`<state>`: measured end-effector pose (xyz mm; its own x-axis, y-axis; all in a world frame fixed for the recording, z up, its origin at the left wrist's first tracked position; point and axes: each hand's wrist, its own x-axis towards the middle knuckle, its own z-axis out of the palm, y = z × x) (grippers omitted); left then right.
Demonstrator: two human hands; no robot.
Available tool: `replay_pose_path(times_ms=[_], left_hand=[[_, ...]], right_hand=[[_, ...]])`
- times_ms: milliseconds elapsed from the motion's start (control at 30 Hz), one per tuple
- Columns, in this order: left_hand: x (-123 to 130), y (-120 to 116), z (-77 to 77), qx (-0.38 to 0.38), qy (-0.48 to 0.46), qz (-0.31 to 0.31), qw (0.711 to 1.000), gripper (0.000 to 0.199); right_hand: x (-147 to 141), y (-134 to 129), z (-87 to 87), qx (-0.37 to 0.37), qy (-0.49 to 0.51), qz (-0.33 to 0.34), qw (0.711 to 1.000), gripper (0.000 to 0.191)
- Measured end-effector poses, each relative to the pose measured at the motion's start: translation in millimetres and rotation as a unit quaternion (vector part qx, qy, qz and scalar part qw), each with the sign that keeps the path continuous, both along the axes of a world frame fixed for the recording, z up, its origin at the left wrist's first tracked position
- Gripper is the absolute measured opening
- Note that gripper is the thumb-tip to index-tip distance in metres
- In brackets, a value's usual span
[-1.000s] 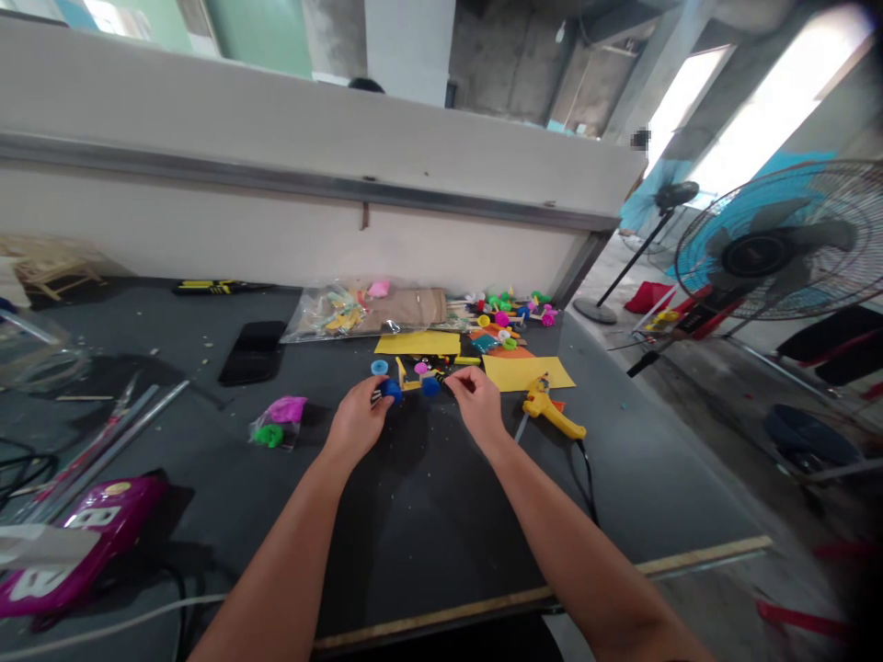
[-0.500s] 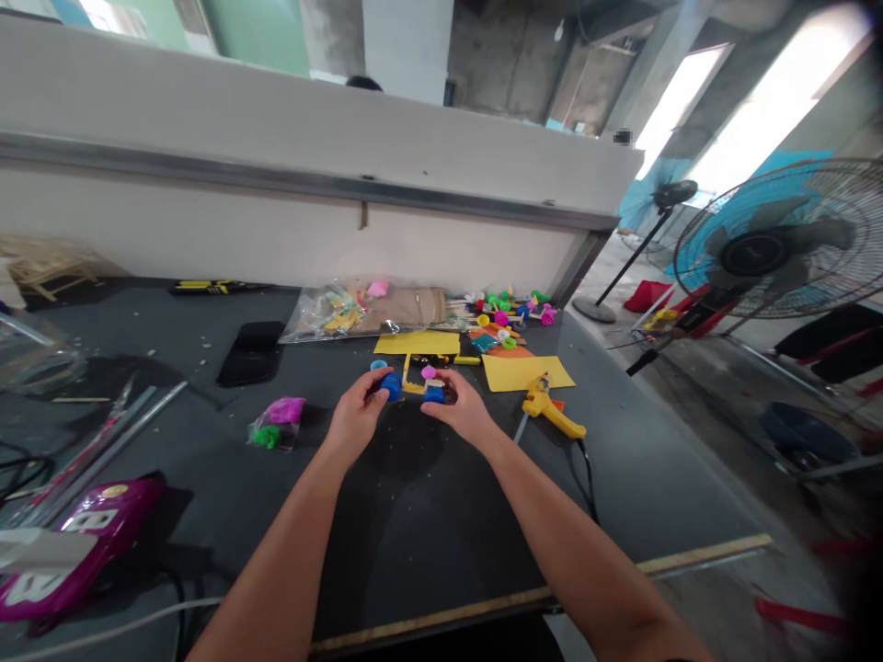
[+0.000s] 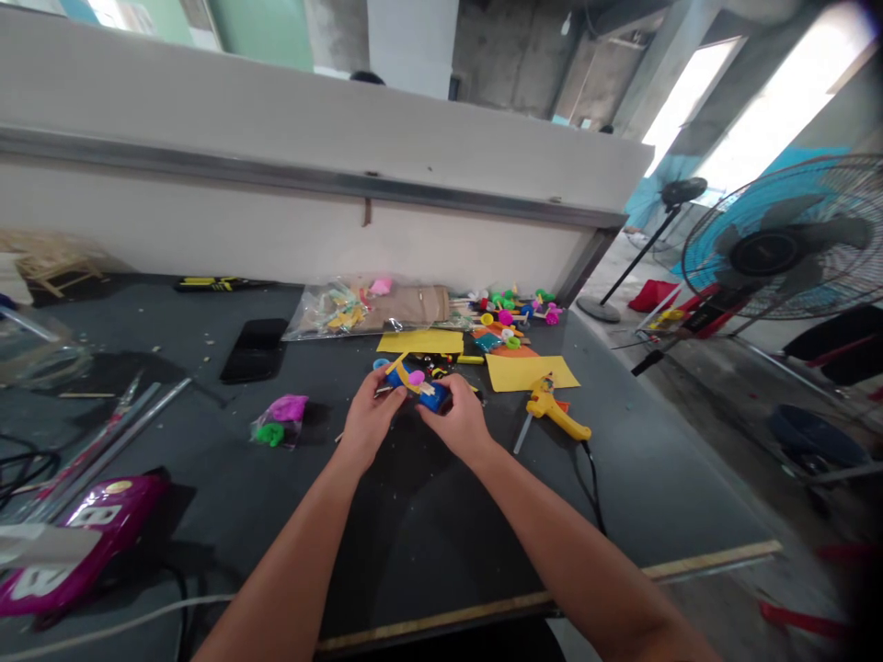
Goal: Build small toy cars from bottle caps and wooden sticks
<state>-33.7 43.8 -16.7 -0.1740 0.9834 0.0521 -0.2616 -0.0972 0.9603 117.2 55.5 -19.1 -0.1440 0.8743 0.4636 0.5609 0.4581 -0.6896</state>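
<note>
My left hand (image 3: 371,414) is closed on the left end of a small craft piece, whose blue roll (image 3: 398,374) shows past the fingertips. A second blue roll (image 3: 434,397) at the other end is pinched in my right hand (image 3: 461,416). Between the two rolls are a yellow strip (image 3: 404,371), a pink round bit (image 3: 416,378) and a short pale piece. The craft piece is tilted, and my fingers cover part of it. A light-blue ring (image 3: 380,364) shows just beyond my left hand. To the right lies a yellow hot glue gun (image 3: 552,412) with a glue stick in it.
Yellow sheets (image 3: 531,372), a clear bag of parts (image 3: 345,311) and colourful small pieces (image 3: 517,311) lie behind my hands. A black phone (image 3: 254,350), a small bag with pink and green pieces (image 3: 280,421) and a purple power strip (image 3: 89,542) are left. A fan (image 3: 765,253) stands right.
The craft piece has turned in my hands: its yellow strip now slants, and the pink bit sits lower and further left. My hands have come slightly closer together.
</note>
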Motion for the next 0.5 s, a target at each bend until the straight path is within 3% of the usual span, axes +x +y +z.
replay_pose_path(times_ms=[333,500], left_hand=[[-10.5,3.3,3.7,-0.032,0.047,0.034,0.998,0.052],[-12.6,1.2,9.2,-0.044,0.045,0.013,0.998,0.051]], right_hand=[[-9.0,-13.7,0.8,-0.084,0.001,0.075,0.994,0.050],[-8.6,-17.0,3.7,-0.109,0.027,0.131,0.985,0.076]])
